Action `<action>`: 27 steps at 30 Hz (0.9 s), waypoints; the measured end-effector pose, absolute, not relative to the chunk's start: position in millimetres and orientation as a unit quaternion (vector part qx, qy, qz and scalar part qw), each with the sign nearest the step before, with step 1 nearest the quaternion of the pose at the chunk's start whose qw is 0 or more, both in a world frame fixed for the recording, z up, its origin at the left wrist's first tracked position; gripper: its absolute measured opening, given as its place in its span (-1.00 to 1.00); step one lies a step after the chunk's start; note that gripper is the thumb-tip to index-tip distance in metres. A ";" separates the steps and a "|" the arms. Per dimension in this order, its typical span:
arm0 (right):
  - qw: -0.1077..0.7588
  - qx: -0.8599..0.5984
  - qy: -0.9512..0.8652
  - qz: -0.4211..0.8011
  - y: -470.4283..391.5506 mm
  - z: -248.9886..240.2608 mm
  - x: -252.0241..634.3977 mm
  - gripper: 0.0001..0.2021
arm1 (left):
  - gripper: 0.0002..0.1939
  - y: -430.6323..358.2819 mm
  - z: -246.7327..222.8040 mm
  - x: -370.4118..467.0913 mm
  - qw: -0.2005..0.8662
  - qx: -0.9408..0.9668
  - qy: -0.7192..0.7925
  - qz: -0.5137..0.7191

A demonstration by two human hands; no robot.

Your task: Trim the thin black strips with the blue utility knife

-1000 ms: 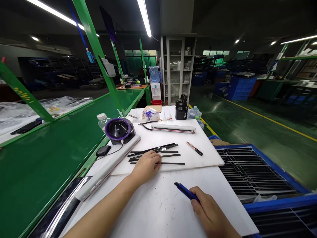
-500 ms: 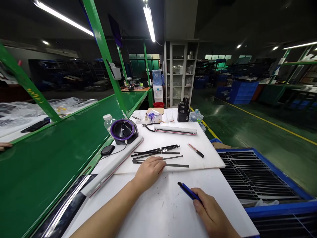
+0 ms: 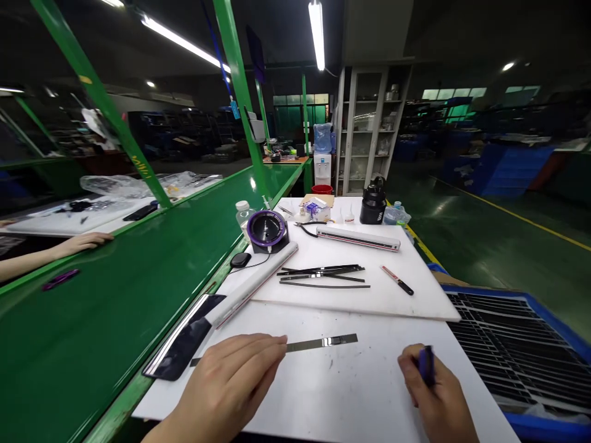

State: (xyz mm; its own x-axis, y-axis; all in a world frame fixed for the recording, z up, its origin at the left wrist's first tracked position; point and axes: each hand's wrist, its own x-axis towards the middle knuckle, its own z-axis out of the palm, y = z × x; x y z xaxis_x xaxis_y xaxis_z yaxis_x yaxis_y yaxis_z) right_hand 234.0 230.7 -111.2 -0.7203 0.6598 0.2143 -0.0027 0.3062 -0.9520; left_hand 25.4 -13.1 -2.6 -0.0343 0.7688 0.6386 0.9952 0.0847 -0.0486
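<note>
My left hand is closed over a thin dark strip at the front of the white table. The strip sticks out on both sides of the fingers, which hide its middle. To the right, my right hand grips a blue utility knife, held apart from the strip. Several more dark strips lie crossed on the white foam board. A second knife with a black handle rests on that board, right of the strips.
A long white bar slants along the table's left side, near a purple-rimmed round device. Another white bar and pliers lie farther back. A black bottle stands behind. Across the green conveyor rests a co-worker's hand.
My left hand has drawn one strip off the foam board toward me. My right hand has turned the knife more upright. The view has swung left.
</note>
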 end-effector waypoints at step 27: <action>0.271 -0.129 -0.556 0.775 171.5 -69.0 198.3 -0.66 | -0.69 -41.4 5.1 47.8 0.272 -0.659 -0.683 -0.161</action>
